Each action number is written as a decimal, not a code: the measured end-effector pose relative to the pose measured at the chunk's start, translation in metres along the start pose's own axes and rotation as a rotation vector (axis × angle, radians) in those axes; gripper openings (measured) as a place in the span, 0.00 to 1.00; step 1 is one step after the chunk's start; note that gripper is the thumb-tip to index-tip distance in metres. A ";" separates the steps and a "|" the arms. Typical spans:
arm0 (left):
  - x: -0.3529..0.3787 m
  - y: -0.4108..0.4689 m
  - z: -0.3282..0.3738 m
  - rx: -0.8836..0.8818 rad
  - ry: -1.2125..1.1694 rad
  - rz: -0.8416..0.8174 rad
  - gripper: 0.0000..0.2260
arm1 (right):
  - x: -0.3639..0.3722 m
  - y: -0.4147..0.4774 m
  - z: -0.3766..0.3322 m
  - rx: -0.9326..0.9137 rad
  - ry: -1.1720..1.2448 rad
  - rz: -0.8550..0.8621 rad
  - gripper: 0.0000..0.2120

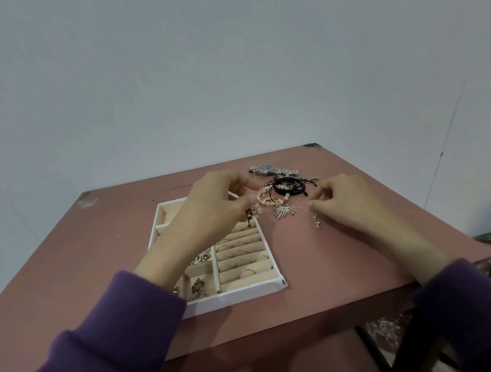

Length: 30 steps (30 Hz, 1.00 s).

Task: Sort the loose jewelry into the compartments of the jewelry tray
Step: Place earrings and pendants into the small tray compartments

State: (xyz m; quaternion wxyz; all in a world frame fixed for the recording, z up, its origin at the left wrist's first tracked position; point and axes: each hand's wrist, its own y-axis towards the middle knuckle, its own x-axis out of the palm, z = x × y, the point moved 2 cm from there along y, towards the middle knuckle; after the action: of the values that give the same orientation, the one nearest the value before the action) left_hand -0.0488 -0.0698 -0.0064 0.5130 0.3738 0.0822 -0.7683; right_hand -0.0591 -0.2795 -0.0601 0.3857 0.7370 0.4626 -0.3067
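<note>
- The jewelry tray (234,298) is sitting on the bench (350,259) nearest the person; every place below is given from it.
- The left hand (218,200) is hovering over the tray's far right corner. Its fingers are curled, and thumb and fingertips are pinching a beaded bracelet (262,199), whose loose end is dangling above the ring rolls (245,256).
- The right hand (348,203) is working to the right of the tray, fingers curled. Thumb and forefinger appear to be pinching a fine chain (316,222), though the grip is too small to be sure of.
- The loose pile (286,188) of dark cords and chains is lying just beyond the tray's far right corner. A leaf pendant (282,212) is lying at the pile's nearer edge and a watch (266,168) beyond it.
- Step in hand, as judged: the person is drawing single pieces free of the pile.
- To do it well, the person should be lifting the bracelet slowly and watching whether neighbouring cords are rising with it.
- The chain is likely to snag, so it should be drawn sideways, away from the tray, and never tugged.
- Each piece is best lowered into a compartment that already holds its kind.
</note>
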 end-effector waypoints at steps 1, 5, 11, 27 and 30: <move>-0.001 -0.002 -0.001 -0.003 0.004 -0.004 0.05 | -0.003 0.001 0.002 0.044 -0.007 -0.019 0.04; -0.004 -0.008 0.000 -0.007 0.023 -0.009 0.05 | -0.014 0.002 0.005 0.148 -0.123 -0.148 0.21; -0.003 -0.009 0.002 -0.002 0.018 -0.006 0.06 | -0.015 -0.002 -0.007 0.142 -0.277 -0.247 0.22; -0.028 -0.030 -0.017 -0.072 -0.072 0.066 0.07 | -0.036 0.006 -0.054 0.059 0.788 -0.023 0.03; -0.032 -0.033 -0.021 -0.071 -0.084 0.078 0.06 | -0.045 0.009 -0.074 -0.006 0.881 0.009 0.02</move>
State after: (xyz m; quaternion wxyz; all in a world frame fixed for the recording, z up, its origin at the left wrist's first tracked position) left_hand -0.0600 -0.0207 -0.0082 0.5583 0.3256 0.0730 -0.7595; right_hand -0.0609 -0.2389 0.0171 0.1550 0.7984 0.5804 0.0399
